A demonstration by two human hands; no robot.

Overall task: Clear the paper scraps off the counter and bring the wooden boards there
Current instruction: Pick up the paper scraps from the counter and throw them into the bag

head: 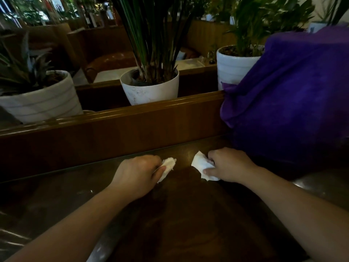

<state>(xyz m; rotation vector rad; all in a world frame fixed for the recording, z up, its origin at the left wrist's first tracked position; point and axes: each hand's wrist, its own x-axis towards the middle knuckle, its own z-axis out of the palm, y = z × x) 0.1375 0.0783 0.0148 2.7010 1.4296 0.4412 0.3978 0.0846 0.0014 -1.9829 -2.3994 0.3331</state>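
Observation:
Both my hands rest on the dark wooden counter (pixel 179 214) near its back wall. My left hand (pixel 137 174) is closed around a crumpled white paper scrap (pixel 168 166), which sticks out past the thumb. A second white paper scrap (pixel 201 164) lies a little to the right, and my right hand (pixel 228 165) grips it with thumb and fingers. The two scraps are a short gap apart. No wooden boards are in view.
A purple cloth (pixel 294 99) is draped over something at the counter's right back corner, close to my right hand. Behind the raised wooden ledge (pixel 113 118) stand three white plant pots (pixel 151 87), (pixel 41 99), (pixel 234 65). A metal edge (pixel 319 184) shows at right.

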